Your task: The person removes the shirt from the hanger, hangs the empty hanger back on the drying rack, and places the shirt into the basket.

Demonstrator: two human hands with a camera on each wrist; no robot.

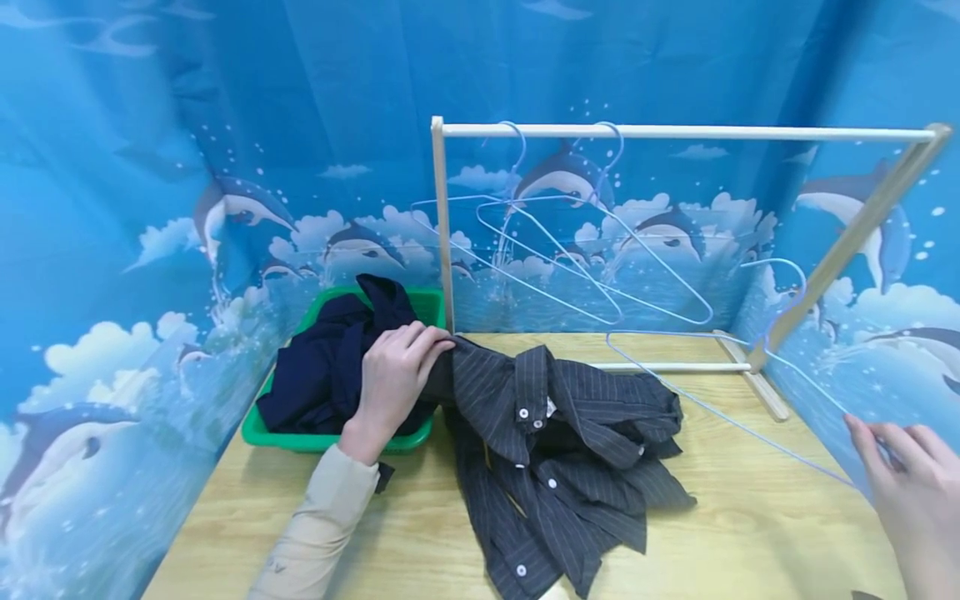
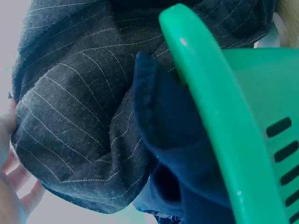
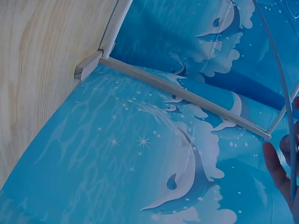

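Observation:
A dark pinstriped shirt [image 1: 555, 417] with white buttons lies crumpled on the table, its upper left end raised. My left hand [image 1: 397, 375] pinches that end beside the green basket. In the left wrist view the striped cloth [image 2: 74, 126] droops from the fingers [image 2: 18, 179], close to the basket rim. My right hand [image 1: 911, 479] holds a light blue wire hanger [image 1: 720, 412] by one side, at the right of the table. The right wrist view shows the hanger wire [image 3: 285, 93] passing by the fingers [image 3: 275, 168]. No garment is on this hanger.
The green basket [image 1: 337, 444] at the left holds dark navy clothing [image 1: 322, 358]. Behind the shirt stands a rack with a white rail [image 1: 712, 132] and wooden posts [image 1: 855, 242]. Two blue hangers [image 1: 667, 271] hang on its left half. A dolphin-print curtain [image 1: 300, 100] encloses the table [image 1: 217, 517].

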